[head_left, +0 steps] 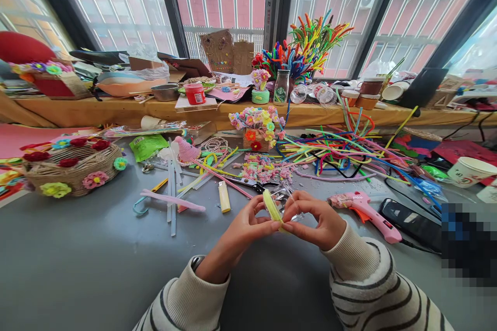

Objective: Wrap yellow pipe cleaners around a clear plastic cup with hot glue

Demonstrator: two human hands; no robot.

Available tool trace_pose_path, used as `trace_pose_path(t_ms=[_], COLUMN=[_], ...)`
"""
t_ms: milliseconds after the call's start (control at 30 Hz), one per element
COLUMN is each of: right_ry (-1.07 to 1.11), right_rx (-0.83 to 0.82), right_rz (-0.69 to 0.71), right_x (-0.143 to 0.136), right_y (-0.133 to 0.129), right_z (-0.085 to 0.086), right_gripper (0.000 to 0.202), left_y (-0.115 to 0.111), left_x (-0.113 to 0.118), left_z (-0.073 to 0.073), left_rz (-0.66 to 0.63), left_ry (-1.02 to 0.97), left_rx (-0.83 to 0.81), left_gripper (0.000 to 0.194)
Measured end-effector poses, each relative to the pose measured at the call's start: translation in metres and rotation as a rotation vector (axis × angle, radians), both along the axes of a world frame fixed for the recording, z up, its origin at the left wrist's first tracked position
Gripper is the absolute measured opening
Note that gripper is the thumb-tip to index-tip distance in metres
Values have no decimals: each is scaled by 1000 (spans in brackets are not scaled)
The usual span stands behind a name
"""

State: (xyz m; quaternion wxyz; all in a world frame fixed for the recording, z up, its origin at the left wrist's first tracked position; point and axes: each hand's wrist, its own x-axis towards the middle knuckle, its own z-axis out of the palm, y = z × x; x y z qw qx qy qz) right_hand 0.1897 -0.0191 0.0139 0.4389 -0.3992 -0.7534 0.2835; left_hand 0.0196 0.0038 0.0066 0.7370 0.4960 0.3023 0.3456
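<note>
A yellow-green fuzzy strip [273, 207], bent into a narrow loop or bundle, is held up above the grey table [97, 264]. My left hand [252, 222] pinches it from the left, thumb at its lower end. From the right, my right hand [310, 217] grips the same lower end between thumb and fingers; the two thumb tips nearly meet there. Clear crinkled plastic [287, 199] shows behind the fingers. A yellow lighter [224, 197] lies left of my left hand, and a pink glue gun [368, 212] lies right of my right hand.
Loose coloured pipe cleaners [334, 152] are heaped at the back right. A woven basket with flowers [73, 170] stands left. Glue sticks [171, 201] and a pink strip [173, 199] lie left of centre. A black phone-like object [411, 222] and paper cup [471, 171] are at right.
</note>
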Motion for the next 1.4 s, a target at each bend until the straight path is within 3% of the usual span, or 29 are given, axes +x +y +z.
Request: trace_pose_path(t_ms=[400,733,1200,1400], right_ry=[19,-8,-35,-69], right_rx=[14,28,66,64], right_rz=[16,1,3,-74], right_x=[0,-1,-2,-1], right_y=[1,0,1,0], right_z=[-1,0,-2,0], right_gripper=[11,12,9,15], left_y=[1,-5,-3,0], left_x=[-1,1,-1,-2], left_z=[-3,10,8,3], left_rz=[10,66,93,81], left_ry=[-13,-17,-16,-103], left_rx=[21,-90,-136,-163], left_gripper=[47,35,28,24])
